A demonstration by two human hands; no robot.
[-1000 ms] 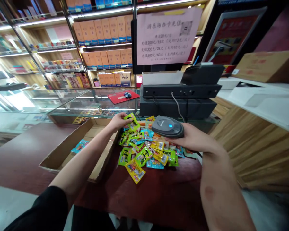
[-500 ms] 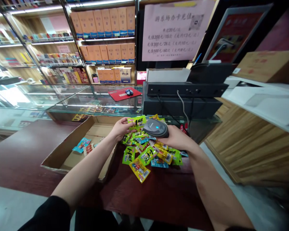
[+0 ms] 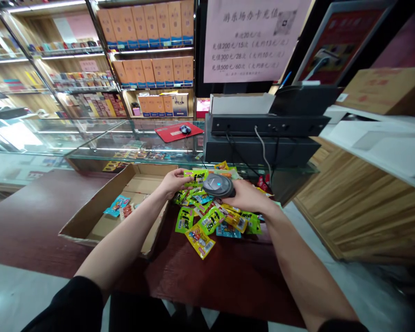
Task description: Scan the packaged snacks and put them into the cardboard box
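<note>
In my left hand [image 3: 174, 182] is a green snack packet [image 3: 195, 177], pinched between thumb and fingers above the pile. My right hand [image 3: 245, 194] grips a dark grey barcode scanner [image 3: 217, 185] with a lit blue light on top; its head is close to the packet's right end. Below both hands spreads a pile of green, yellow and blue snack packets [image 3: 212, 220]. One yellow packet [image 3: 199, 240] lies nearest to me. Left of the pile stands a shallow cardboard box [image 3: 86, 216] holding a blue packet [image 3: 117, 205] and others partly hidden by my left forearm.
Behind the pile is a glass display counter [image 3: 141, 144] with a red mouse pad [image 3: 169, 133] and a mouse [image 3: 185, 129]. A black cash-drawer-like unit [image 3: 259, 154] with hanging cables stands at the back right. A wooden cabinet [image 3: 356, 216] is on the right.
My right hand has moved the scanner slightly left, closer to the green packet. My left hand keeps its hold, with little movement. The view has tilted slightly.
</note>
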